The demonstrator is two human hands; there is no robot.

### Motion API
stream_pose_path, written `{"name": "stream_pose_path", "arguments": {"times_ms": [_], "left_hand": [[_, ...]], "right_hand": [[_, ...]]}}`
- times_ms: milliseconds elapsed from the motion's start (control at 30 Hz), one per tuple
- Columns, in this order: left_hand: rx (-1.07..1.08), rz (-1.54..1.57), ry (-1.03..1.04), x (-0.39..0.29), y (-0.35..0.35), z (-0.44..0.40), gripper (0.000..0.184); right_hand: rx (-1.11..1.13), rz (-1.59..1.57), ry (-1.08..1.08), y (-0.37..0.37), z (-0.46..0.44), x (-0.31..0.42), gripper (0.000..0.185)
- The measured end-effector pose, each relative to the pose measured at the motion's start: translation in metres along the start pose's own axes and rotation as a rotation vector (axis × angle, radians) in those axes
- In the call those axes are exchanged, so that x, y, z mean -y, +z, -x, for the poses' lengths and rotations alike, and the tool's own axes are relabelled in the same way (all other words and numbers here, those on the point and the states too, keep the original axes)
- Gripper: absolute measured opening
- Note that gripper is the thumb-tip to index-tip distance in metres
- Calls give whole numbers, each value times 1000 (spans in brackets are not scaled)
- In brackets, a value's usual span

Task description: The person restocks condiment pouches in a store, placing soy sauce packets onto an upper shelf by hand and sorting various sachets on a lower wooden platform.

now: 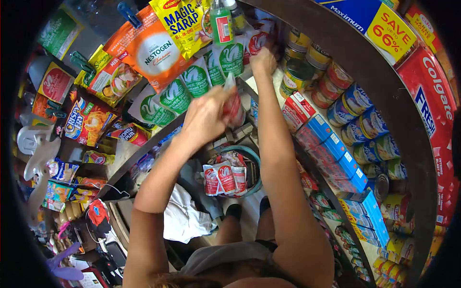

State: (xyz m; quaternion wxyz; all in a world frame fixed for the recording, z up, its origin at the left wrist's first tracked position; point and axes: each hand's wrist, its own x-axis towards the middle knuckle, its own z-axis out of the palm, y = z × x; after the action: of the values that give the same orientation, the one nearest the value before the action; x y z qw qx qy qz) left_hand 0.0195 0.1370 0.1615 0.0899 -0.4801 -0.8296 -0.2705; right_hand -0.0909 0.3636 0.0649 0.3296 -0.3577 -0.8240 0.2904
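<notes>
My left hand [207, 114], slightly blurred, is closed on the top of a red pouch [234, 109] with a clear edge, which hangs in front of the shelf. My right hand [263, 62] reaches up to the shelf, its fingers curled at the lower edge of a red Silver Swan pouch [255, 42]; the fingertips are partly hidden. A row of green-and-white Silver Swan pouches [196, 78] stands along the shelf to the left of that pouch. Below my hands, more red Silver Swan pouches [224, 178] lie in a round teal-rimmed container [258, 165].
Stacked cans [353, 105] and blue boxes [338, 149] fill the right shelf behind a dark curved edge [408, 115]. Sachets, including an orange Nestogen pack [156, 50], hang at upper left. A bottle of green liquid [222, 26] stands above the pouches. White cloth [185, 216] lies below.
</notes>
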Motion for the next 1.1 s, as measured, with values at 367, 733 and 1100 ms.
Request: {"name": "stream_pose_path", "arguments": {"times_ms": [367,733,1100], "left_hand": [[-142,-16,207,33,42,-107,45],[-354,536,-233,75,126,-94,43],[-291,913,-221,89,108,-72,27]], "right_hand": [[-133,-1082,86,-8,50,-5,33],[-27,-1268,163,7,31,-24,35],[-176,-488,11,14,0,-18,61]]}}
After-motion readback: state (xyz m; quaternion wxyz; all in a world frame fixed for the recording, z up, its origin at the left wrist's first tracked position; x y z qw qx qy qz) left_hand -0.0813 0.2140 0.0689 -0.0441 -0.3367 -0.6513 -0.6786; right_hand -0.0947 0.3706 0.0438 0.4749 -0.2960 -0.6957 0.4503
